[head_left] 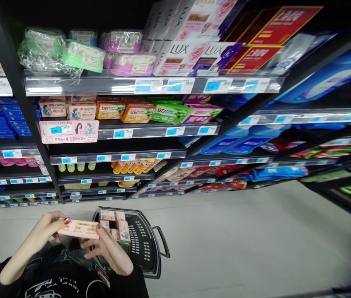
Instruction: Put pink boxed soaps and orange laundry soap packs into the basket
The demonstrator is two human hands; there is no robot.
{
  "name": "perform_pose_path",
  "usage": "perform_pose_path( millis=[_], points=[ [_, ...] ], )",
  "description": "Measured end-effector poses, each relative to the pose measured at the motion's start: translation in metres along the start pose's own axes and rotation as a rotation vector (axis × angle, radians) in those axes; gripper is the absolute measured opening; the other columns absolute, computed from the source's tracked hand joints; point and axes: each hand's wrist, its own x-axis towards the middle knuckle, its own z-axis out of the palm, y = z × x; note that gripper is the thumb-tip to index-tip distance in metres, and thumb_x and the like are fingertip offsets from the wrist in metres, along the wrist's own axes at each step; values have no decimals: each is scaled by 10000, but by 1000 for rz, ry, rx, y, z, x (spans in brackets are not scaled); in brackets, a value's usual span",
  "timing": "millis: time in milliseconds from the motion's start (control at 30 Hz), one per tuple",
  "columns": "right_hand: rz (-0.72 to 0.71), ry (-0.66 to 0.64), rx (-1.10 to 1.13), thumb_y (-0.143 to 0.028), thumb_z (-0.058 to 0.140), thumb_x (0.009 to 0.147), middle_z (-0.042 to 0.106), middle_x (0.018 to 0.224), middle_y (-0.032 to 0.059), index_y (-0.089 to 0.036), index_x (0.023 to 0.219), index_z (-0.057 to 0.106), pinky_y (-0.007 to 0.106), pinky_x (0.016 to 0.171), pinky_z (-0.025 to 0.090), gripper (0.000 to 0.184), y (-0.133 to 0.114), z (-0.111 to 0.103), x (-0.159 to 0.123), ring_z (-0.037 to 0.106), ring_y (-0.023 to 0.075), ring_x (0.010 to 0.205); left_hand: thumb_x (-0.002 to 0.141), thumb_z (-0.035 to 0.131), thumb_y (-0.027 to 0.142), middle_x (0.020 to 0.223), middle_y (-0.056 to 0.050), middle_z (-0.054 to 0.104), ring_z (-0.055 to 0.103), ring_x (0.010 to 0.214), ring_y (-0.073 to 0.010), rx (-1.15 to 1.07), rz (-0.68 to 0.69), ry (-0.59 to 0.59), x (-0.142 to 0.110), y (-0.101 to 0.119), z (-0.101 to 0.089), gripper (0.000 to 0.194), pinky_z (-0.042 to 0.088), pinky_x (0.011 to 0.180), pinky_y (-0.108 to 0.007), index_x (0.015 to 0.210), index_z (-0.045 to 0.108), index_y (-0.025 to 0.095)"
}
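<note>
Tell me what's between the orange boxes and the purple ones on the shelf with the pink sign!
Green boxes sit between the orange boxes and the purple ones, in the head view.

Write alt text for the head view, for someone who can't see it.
The left hand and right hand hold a pink soap box between them, next to a black shopping basket with more pink boxes inside. Beyond, store shelves carry packaged goods, LUX cartons among them.

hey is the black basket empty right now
No, several pink boxes lie inside the black basket.
</note>
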Motion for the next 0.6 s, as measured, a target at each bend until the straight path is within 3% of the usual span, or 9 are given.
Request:
perform_pose_path(
  millis=[133, 200, 300, 400, 533, 600],
  points=[
    [-208, -113, -9, -425, 820, 605, 592, 1005, 38, -219, 1042, 541, 292, 718, 483, 557, -6, -6, 0, 608, 159, 789, 677, 647, 391, 943, -57, 593, 543, 896, -210, 76, 164, 36, -3, -3, -1, 412, 411, 773, -294, 991, 539, 146],
    [-302, -171, -11, -324, 863, 548, 575, 1060, 27, -241, 1077, 549, 267, 783, 449, 621, -11, -7, -4, 580, 188, 945, 614, 687, 296, 1031, -52, 591, 554, 950, -210, 128, 253, 35, -6, -6, 0, 501, 428, 801, -292, 1068, 511, 178],
    [-340, -189, 35, -289, 876, 525, 559, 1125, 34, -276, 1185, 509, 278, 809, 441, 756, -15, -7, -9, 569, 206, 990, 607, 690, 218, 1115, -36, 569, 567, 1002, -191, 189, 408, 79, -9, -14, 3, 566, 465, 821, -280, 1134, 484, 241],
    [-338, -95, 155, -300, 869, 548, 563, 1121, 40, -300, 1234, 476, 302, 760, 475, 790, -8, -6, -6, 577, 207, 955, 642, 700, 231, 1141, -47, 555, 569, 1015, -175, 291, 564, 215, -6, -25, 9, 587, 510, 767, -242, 1174, 455, 264],
    [-307, 190, 351, -471, 802, 626, 583, 1056, 51, -252, 1098, 507, 358, 701, 517, 598, 17, -1, 9, 603, 206, 864, 712, 686, 222, 1075, -137, 612, 602, 985, -192, 761, 925, 473, 6, -39, 18, 536, 539, 750, -252, 1190, 465, 129],
    [-286, 265, 360, -519, 775, 643, 588, 1017, 48, -227, 1066, 502, 359, 676, 523, 582, 32, 0, 17, 617, 200, 821, 780, 624, 182, 1033, -161, 655, 631, 969, -209, 1048, 1117, 447, 13, -45, 22, 415, 545, 785, -276, 1162, 508, 73]
  ],
)
